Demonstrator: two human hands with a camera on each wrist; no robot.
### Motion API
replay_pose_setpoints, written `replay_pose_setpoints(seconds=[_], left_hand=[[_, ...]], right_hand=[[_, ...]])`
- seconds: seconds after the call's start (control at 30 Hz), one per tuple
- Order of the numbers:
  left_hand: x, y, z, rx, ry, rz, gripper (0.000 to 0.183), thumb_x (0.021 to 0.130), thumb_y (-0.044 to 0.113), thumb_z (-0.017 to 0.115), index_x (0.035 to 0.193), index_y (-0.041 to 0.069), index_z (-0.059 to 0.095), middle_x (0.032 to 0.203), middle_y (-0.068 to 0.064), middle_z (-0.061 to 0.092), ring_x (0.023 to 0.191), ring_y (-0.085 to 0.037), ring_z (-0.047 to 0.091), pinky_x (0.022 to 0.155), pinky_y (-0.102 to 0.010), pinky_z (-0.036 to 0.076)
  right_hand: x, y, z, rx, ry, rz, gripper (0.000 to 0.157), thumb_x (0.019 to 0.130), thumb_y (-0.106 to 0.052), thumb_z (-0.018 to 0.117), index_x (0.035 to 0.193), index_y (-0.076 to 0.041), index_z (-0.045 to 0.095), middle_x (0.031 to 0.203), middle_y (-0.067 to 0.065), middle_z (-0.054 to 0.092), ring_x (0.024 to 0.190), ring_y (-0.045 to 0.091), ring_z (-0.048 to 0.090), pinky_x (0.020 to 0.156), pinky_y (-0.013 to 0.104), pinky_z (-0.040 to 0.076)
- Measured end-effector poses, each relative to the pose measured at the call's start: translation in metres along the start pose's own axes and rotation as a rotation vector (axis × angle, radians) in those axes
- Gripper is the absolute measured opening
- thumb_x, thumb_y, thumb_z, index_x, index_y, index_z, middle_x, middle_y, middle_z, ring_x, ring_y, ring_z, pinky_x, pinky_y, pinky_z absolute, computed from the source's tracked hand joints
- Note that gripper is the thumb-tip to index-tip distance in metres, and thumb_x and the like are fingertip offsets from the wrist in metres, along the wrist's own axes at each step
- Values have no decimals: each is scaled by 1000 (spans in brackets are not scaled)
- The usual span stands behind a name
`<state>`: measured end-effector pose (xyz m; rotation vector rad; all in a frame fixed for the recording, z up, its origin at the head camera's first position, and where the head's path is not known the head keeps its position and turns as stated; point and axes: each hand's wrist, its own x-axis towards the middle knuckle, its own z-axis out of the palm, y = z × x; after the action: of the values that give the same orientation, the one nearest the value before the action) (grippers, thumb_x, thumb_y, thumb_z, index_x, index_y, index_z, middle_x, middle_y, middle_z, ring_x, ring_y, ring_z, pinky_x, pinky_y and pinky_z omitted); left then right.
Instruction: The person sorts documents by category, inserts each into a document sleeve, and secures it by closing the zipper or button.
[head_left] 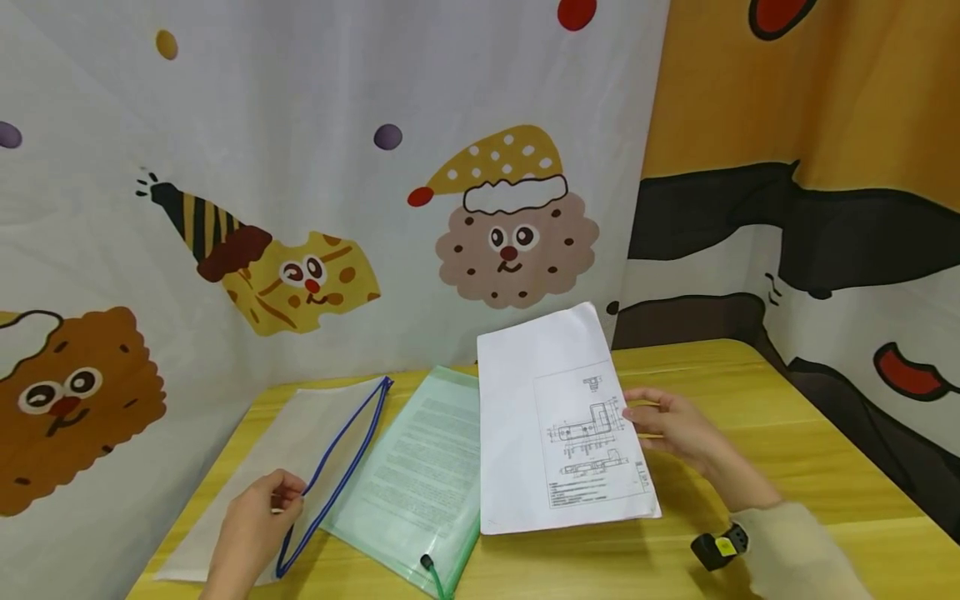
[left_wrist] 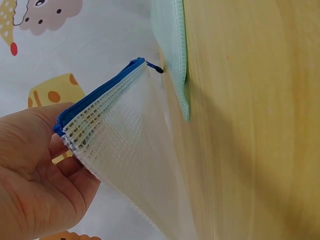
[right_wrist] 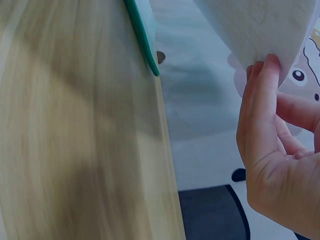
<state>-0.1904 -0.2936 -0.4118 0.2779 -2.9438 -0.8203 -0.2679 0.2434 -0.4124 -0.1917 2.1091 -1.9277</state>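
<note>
Head view: at the lower left, the left hand [head_left: 251, 529], fingers bent, pinches the edge of a flat, whitish pouch [head_left: 255, 475], whose long rectangle lies slanted and gapes slightly between two blue edges. Left wrist footage shows its translucent mesh, a grid of tiny square holes, sagging from a blue zipper [left_wrist: 102, 95]. Right of centre, the right hand [head_left: 678, 429] holds the right edge of white paper [head_left: 517, 417] between thumb and fingers; the smooth sheet is raised at a tilt, its corners slightly curled, fine line drawings printed on it. At lower centre lies a see-through green plastic folder [head_left: 416, 450] with printed text showing through, partly covered by the paper. All this is on or above a glossy yellow wood-grained table [head_left: 720, 392], before a softly folded fabric curtain [head_left: 322, 125] with cartoon biscuits and cheese.
</note>
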Motion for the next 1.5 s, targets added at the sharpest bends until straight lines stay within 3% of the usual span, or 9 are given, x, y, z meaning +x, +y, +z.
replay_pose_setpoints(seconds=[0.77, 1.1, 1.5], left_hand=[[-4, -1, 3, -38, 21, 42, 9, 83, 3, 65, 92, 4, 64, 81, -1, 63, 75, -14, 57, 63, -28, 51], [-7, 8, 6, -51, 61, 64, 10, 82, 2, 66, 91, 6, 65, 80, -2, 63, 76, -14, 57, 66, -26, 52], [-6, 12, 9, -58, 49, 59, 8, 83, 3, 66, 90, 6, 65, 79, -1, 62, 75, -13, 56, 64, -25, 51]], right_hand=[[39, 17, 65, 103, -126, 47, 38, 94, -11, 56, 126, 5, 47, 95, 5, 70, 83, 17, 68, 70, 28, 56], [48, 23, 84, 135, -151, 86, 39, 93, -11, 58, 127, 5, 47, 96, 7, 70, 84, 18, 68, 71, 30, 56], [53, 26, 100, 155, -160, 108, 37, 92, -11, 58, 124, 4, 48, 98, 7, 69, 84, 18, 67, 73, 33, 57]])
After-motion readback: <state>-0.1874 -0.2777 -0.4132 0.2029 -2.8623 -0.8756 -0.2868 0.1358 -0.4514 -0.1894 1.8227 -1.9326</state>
